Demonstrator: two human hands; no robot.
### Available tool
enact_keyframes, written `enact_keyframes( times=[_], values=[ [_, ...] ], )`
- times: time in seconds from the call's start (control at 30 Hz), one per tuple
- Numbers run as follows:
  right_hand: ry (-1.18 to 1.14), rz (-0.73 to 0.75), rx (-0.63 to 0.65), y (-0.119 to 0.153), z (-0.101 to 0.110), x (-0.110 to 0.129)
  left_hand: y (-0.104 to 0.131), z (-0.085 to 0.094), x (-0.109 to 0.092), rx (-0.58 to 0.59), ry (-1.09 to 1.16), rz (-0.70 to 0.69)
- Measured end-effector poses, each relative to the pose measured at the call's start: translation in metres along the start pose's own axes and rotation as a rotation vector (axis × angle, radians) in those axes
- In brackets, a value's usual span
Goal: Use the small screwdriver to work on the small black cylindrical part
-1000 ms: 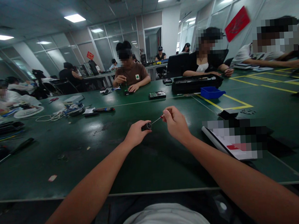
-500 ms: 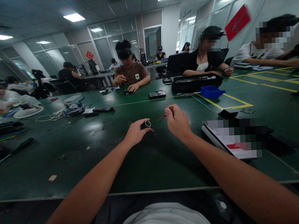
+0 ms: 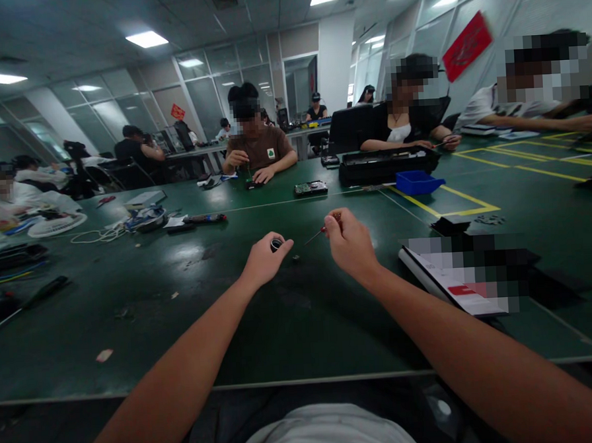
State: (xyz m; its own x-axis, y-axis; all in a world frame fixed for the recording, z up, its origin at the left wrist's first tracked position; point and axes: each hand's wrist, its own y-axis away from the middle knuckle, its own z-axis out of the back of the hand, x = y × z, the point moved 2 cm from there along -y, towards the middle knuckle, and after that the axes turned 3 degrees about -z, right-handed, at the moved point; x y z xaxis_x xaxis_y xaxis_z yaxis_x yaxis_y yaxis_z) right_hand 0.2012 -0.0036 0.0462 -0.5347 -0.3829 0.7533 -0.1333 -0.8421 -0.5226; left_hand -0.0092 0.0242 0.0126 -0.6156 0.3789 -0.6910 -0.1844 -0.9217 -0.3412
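My left hand [image 3: 264, 259] is closed around a small black cylindrical part [image 3: 276, 244] with a pale ring at its open end. Much of that part is hidden by the fingers. In my right hand [image 3: 349, 245] is a screwdriver [image 3: 316, 235], gripped by its reddish-brown handle, its thin shaft slanting down to the left. The shaft's tip is apart from the cylindrical part. A tiny dark piece [image 3: 296, 258] lies on the green table [image 3: 291, 327] between my hands, just right of the left thumb.
Ahead lie a circuit-board device [image 3: 311, 188], a black case [image 3: 387, 167] and a blue bin [image 3: 419, 182]. A white booklet [image 3: 442, 280] is beside my right forearm. Another screwdriver [image 3: 44, 291] and a cable bundle [image 3: 144, 218] are leftward. Co-workers [image 3: 259, 144] sit across the table.
My left hand has shifted slightly left with the cylindrical part, away from the screwdriver. The part is turned more upward. The tiny piece now shows apart from my fingers. My right hand barely moved.
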Motion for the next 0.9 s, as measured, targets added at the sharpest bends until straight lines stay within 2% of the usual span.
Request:
enact_keyframes(
  times=[0.17, 0.3, 0.53, 0.63, 0.73, 0.83, 0.9],
  values=[
    [-0.007, 0.001, 0.007, 0.001, 0.000, 0.002, 0.004, -0.012, -0.007, 0.146, -0.276, -0.153],
    [0.001, 0.007, 0.005, 0.001, -0.001, 0.001, 0.004, -0.023, -0.005, 0.222, -0.434, -0.150],
    [-0.006, 0.020, 0.003, 0.001, -0.002, -0.001, -0.002, -0.031, -0.004, 0.303, -0.500, -0.173],
    [-0.009, 0.015, 0.012, 0.001, -0.001, -0.001, -0.004, -0.023, -0.003, 0.252, -0.359, -0.167],
    [-0.015, 0.012, 0.015, 0.000, 0.000, -0.001, -0.008, -0.008, 0.000, 0.121, -0.152, -0.111],
    [-0.020, 0.008, 0.024, 0.000, 0.000, -0.001, -0.013, 0.015, 0.008, -0.038, 0.087, 0.090],
    [-0.020, 0.007, 0.030, 0.000, 0.001, -0.001, -0.015, 0.032, 0.015, -0.150, 0.327, 0.247]
  ],
)
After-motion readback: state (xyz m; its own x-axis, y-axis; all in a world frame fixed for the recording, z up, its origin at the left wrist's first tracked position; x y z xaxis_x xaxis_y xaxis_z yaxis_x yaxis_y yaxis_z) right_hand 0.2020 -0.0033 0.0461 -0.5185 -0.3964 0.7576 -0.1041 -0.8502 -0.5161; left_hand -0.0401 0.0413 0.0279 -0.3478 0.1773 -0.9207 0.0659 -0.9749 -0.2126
